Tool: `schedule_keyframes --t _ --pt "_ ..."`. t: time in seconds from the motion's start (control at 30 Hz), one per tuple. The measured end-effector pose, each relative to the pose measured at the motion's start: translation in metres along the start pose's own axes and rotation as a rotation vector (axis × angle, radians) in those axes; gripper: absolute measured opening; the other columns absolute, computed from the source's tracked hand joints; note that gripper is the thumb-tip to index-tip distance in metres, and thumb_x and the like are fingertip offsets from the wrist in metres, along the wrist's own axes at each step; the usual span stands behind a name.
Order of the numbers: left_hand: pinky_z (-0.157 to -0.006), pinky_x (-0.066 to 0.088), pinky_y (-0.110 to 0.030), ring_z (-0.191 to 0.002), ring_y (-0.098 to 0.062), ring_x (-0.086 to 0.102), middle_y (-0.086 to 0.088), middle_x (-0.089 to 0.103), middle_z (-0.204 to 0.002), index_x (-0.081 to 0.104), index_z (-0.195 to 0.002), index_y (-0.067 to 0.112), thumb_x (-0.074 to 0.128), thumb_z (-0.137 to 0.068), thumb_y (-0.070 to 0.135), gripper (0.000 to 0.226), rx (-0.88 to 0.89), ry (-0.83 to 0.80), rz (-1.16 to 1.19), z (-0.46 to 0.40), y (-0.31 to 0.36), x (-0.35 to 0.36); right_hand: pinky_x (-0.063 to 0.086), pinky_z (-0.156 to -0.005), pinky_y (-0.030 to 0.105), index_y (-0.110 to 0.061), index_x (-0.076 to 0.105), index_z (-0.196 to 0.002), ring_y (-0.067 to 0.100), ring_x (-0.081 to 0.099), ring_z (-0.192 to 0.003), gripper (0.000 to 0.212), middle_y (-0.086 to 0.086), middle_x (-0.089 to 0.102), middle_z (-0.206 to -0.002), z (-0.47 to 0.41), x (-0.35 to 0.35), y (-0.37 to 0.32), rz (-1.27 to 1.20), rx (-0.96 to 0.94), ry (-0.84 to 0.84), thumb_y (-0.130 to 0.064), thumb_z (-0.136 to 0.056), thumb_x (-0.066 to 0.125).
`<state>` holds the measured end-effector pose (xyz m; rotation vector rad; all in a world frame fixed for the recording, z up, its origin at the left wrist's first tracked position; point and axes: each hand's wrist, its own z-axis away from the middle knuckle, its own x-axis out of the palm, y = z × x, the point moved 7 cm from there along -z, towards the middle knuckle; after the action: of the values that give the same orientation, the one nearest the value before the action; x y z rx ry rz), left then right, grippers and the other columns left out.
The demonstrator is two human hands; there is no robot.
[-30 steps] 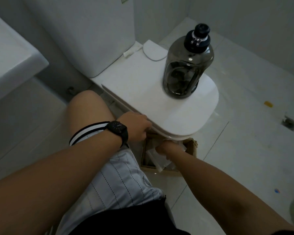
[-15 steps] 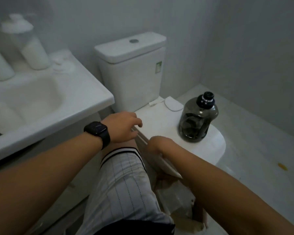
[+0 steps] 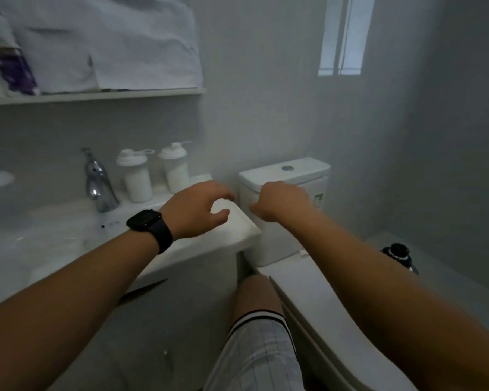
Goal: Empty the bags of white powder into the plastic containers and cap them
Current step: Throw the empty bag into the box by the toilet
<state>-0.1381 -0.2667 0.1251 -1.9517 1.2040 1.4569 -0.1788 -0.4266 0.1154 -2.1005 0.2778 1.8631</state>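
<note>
Both hands empty: left hand (image 3: 198, 210) w/ fingers loosely spread, right hand (image 3: 280, 203) loosely curled, gripping nothing. Two white capped containers (image 3: 137, 176) stand just beyond left fingertips, by the tap (image 3: 98, 183). They look filled & capped already. No powder bags in view; can't tell what's left.

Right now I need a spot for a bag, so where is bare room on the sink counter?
The white counter's front right corner, under the left hand, is bare. Its back strip is crowded by the chrome faucet and two white capped bottles.
</note>
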Motion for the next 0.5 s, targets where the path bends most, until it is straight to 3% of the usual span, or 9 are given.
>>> schedule_keyframes --t 0.2,0.33,0.5 --pt "-0.088 0.048 -0.028 -0.104 -0.009 0.058 0.009 0.065 -0.124 0.066 -0.124 0.028 0.066 -0.096 0.031 0.028 -0.233 0.071 -0.003 0.047 -0.077 -0.048 0.035 -0.056 0.028 -0.017 0.054 -0.081 0.019 0.055 -0.069 0.028 0.0 0.058 -0.082 -0.021 -0.041 -0.08 -0.038 -0.129 0.103 -0.041 -0.096 0.053" --pt "-0.088 0.053 -0.033 -0.104 -0.012 0.061 0.011 0.064 -0.122 0.065 -0.123 0.03 0.066 -0.095 0.032 0.028 -0.403 0.157 0.027 0.078 -0.121 -0.073 0.041 -0.069 0.034 -0.017 0.054 -0.089 0.02 0.054 -0.074 0.021 -0.001 0.053 -0.081 -0.033 -0.042 -0.127 -0.035 -0.214 0.118 -0.037 -0.096 0.051" --pt "-0.081 0.051 -0.033 -0.093 -0.017 0.061 0.007 0.063 -0.113 0.059 -0.121 0.028 0.07 -0.09 0.032 0.033 -0.658 0.262 0.145 0.125 -0.168 -0.061 0.042 -0.07 0.033 -0.017 0.057 -0.096 0.024 0.059 -0.082 0.018 0.002 0.06 -0.092 -0.05 -0.006 -0.165 -0.046 -0.269 0.103 -0.033 -0.095 0.05"
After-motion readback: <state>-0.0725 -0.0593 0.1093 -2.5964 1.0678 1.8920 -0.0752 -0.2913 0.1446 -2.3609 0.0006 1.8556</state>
